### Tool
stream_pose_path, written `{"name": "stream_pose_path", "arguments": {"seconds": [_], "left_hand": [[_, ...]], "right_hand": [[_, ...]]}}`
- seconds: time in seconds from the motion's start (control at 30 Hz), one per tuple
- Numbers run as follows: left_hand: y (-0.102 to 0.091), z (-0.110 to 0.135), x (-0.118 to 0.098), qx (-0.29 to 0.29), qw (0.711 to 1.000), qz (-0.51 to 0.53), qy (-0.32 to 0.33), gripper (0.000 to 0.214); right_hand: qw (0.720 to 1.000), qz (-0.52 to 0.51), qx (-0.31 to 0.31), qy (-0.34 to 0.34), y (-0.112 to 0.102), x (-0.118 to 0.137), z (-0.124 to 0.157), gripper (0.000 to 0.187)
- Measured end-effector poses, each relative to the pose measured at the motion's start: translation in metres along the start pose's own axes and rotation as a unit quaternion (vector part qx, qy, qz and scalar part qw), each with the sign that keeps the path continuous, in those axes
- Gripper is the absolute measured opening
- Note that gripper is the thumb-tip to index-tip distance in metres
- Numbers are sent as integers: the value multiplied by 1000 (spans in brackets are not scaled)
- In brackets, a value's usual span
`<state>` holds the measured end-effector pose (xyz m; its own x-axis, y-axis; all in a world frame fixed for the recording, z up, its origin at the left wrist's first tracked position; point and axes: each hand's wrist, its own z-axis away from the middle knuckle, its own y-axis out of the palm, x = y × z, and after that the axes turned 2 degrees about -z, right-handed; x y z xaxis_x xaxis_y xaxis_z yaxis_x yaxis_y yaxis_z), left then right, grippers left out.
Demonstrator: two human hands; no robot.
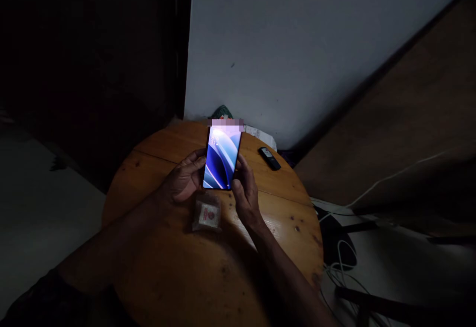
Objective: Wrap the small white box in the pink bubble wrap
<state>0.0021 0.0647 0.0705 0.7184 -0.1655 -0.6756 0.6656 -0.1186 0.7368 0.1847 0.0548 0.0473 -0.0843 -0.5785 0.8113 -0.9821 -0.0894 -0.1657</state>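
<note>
A smartphone [222, 157] with a lit blue and white screen is held upright over a round wooden table [178, 267]. My left hand [183, 179] grips its left edge with the fingers curled round it. My right hand [244, 188] holds the right edge and lower corner, fingers closed on it. Just below the phone, a small clear plastic packet [207, 213] with a red and white item inside lies flat on the table between my wrists.
A small dark device like a remote [269, 158] lies on the table's far right. A cloth and a teal object [223, 112] sit at the far edge by the white wall. White cables [342, 267] trail on the floor at right. The room is dark.
</note>
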Motion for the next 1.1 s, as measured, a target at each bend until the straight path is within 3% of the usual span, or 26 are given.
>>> {"name": "stream_pose_path", "arguments": {"seconds": [0.63,1.1], "left_hand": [[-1,1,-1,15,1000,-6,-6,33],[-4,-1,0,16,1000,11,-7,42]], "right_hand": [[1000,-13,-1,-10,0,-3,0,60],[1000,-21,-10,-10,2,1,-1,59]]}}
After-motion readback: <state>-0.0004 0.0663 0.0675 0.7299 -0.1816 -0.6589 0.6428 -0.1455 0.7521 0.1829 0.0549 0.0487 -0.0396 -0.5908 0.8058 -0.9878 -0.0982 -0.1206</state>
